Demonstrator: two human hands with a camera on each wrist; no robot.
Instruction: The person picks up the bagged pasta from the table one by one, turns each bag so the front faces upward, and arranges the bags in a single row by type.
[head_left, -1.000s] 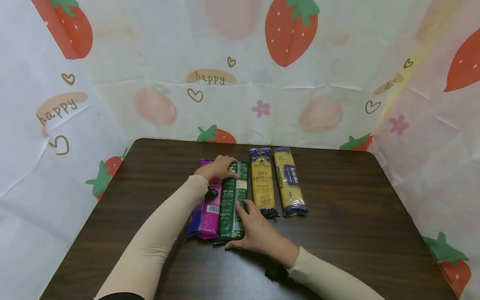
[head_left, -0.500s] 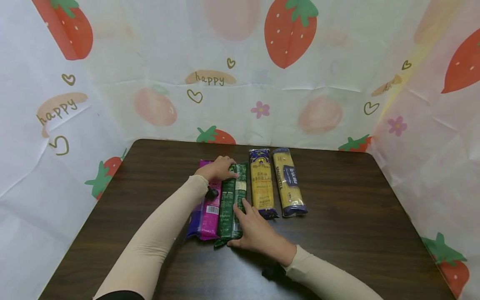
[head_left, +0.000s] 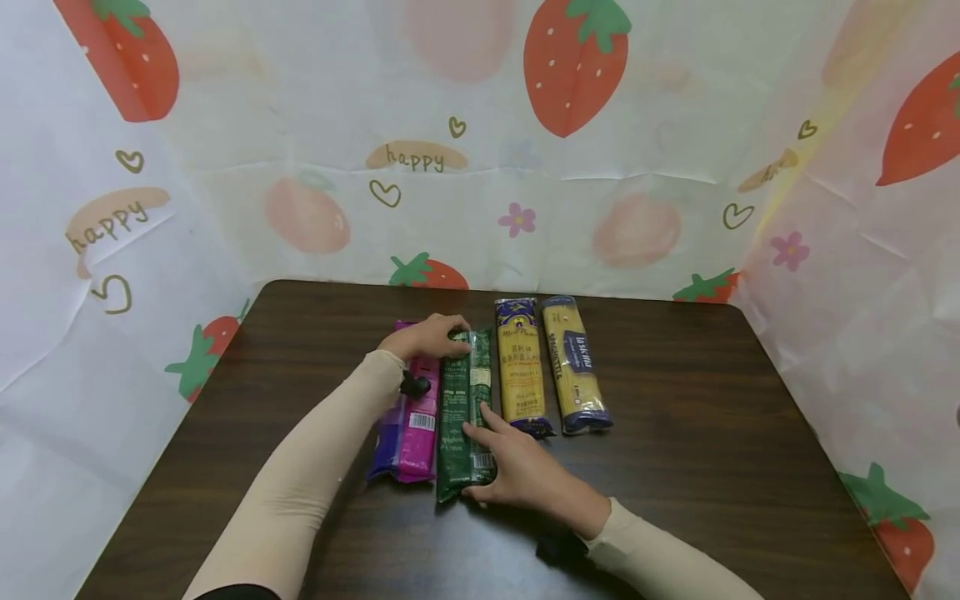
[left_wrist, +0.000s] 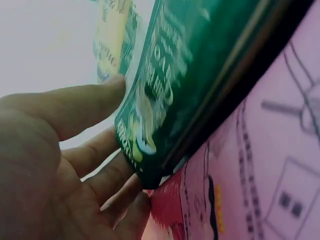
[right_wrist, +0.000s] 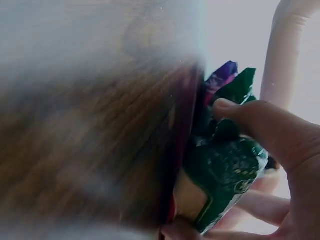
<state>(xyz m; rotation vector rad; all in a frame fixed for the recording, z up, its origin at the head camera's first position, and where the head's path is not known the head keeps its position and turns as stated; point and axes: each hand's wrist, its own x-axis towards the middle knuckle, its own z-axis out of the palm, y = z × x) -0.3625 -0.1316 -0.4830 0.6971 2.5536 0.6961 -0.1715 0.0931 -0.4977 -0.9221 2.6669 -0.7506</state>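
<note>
A green spaghetti pack [head_left: 454,400] lies lengthwise on the table between both hands. My left hand [head_left: 429,337] grips its far end; in the left wrist view the thumb is on one side and the fingertips [left_wrist: 117,165] are against the end of the wrapper. At the near end my right hand [head_left: 525,475] holds the pack, fingers spread over its right side and thumb [right_wrist: 250,112] at the crimped end. Left of it lies a pink pack [head_left: 420,437] with a purple part [head_left: 387,450] along its outer side, both partly hidden under the left forearm.
To the right are two yellow spaghetti packs: one with a dark blue top [head_left: 522,362], the other with blue ends [head_left: 576,367], slightly tilted. The dark wooden table [head_left: 697,433] ends at a strawberry-print sheet [head_left: 465,75] behind and at the sides.
The green pack's near end has swung a little to the right and toward me, so the pack lies straighter. Both hands stay on it and shift slightly with it.
</note>
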